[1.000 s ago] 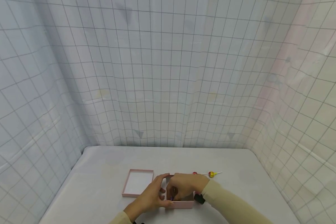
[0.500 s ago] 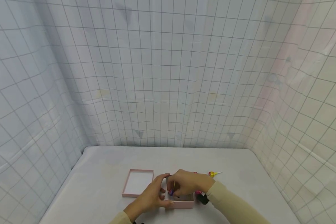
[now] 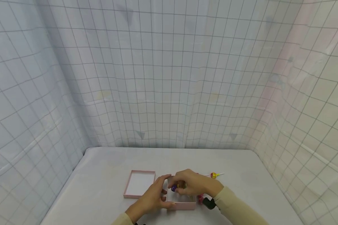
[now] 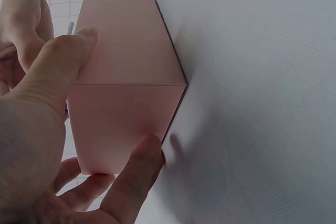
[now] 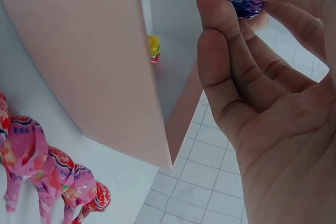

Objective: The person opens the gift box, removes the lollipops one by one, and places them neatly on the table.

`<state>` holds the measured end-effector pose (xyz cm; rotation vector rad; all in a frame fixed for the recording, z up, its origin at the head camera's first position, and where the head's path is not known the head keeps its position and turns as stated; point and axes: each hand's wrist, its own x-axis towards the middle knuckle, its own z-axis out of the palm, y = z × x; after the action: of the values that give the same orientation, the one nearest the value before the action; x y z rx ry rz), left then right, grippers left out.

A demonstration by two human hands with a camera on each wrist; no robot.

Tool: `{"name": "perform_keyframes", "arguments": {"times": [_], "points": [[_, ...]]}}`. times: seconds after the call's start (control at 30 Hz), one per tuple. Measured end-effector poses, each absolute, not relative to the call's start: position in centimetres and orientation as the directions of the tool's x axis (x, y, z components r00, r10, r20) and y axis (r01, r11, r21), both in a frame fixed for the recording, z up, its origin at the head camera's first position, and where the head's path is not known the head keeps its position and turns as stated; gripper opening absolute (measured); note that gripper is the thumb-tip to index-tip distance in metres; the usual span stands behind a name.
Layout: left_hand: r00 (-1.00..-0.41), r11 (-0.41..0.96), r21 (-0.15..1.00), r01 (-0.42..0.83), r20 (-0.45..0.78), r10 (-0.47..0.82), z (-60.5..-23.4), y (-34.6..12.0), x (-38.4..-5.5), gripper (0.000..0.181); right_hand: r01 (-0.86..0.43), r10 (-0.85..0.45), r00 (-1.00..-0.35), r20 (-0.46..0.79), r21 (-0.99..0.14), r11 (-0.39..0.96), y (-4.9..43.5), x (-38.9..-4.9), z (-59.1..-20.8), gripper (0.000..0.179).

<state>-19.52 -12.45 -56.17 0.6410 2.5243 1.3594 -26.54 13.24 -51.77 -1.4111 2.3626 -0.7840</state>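
Observation:
An open pink box point(image 3: 185, 206) sits on the white table. My left hand point(image 3: 151, 197) grips its left side, with the thumb on the front wall and fingers along the side, as the left wrist view also shows on the box point(image 4: 126, 119). Over the box's opening, my right hand point(image 3: 195, 183) pinches a purple-wrapped lollipop point(image 5: 247, 4) between thumb and fingertips, its white stick showing in the right wrist view. Inside the box lies a yellow-wrapped lollipop point(image 5: 154, 49), partly hidden by the wall.
Left of the box lies its pink-rimmed lid point(image 3: 140, 184), white inside up. Several pink lollipops point(image 5: 27, 145) lie in a row along the box's right side. A yellow and red lollipop point(image 3: 213, 175) rests further back on the right. Gridded white curtains point(image 3: 169, 93) surround the table.
My right hand has risen from deep in the box and shifted slightly right, bringing the purple lollipop up with it. The left hand keeps its place on the box.

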Motion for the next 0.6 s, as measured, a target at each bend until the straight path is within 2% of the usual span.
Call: {"name": "perform_keyframes", "arguments": {"times": [0.13,0.37,0.6], "points": [[-0.888,0.494,0.824,0.278,0.024,0.459,-56.2,-12.4,-19.6,0.116,-0.733,-0.869,-0.489,0.072,-0.575,0.364,13.7,-26.5,-51.8,0.023],[-0.886,0.499,0.814,0.299,0.042,0.461,-56.2,-12.4,-19.5,0.115,-0.704,-0.844,-0.533,0.059,-0.585,0.404,14.3,-26.2,-51.4,0.021],[-0.884,0.492,0.819,0.295,0.038,0.466,-56.1,-12.5,-19.4,0.117,-0.708,-0.840,-0.535,0.089,-0.589,0.389,15.0,-26.0,-51.4,0.019]]}}
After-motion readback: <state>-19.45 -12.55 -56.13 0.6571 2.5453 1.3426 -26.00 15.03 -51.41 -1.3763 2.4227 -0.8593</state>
